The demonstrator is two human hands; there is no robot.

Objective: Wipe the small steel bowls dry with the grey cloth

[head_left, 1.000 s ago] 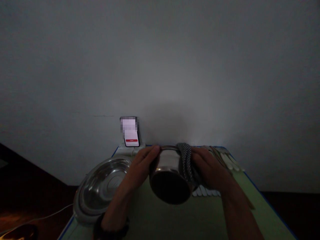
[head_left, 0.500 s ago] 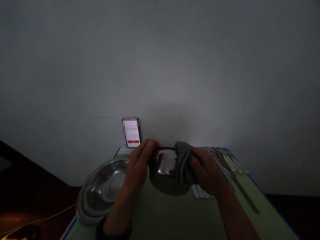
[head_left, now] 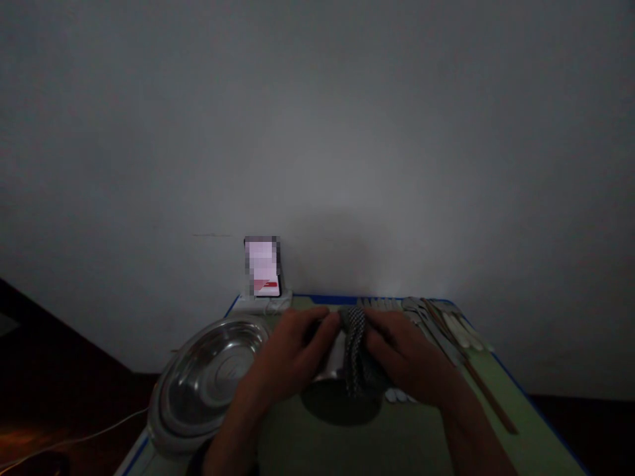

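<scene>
My left hand (head_left: 292, 354) wraps over a small steel bowl (head_left: 331, 362), its fingers curled round the rim and side. My right hand (head_left: 404, 357) presses a grey patterned cloth (head_left: 355, 350) against the bowl's right side, fingers closed on the cloth. The bowl hangs just above the green table (head_left: 377, 436), mostly covered by both hands, and casts a dark shadow beneath.
A large steel basin (head_left: 208, 377) sits at the table's left edge. A lit phone (head_left: 262, 268) stands propped against the wall at the back. Several spoons and utensils (head_left: 446, 327) lie along the right side. A white cable (head_left: 74, 436) trails off left.
The bowl has come down lower and turned, so its dark base no longer faces me. My left hand has slid over its top. The cloth has moved round the side.
</scene>
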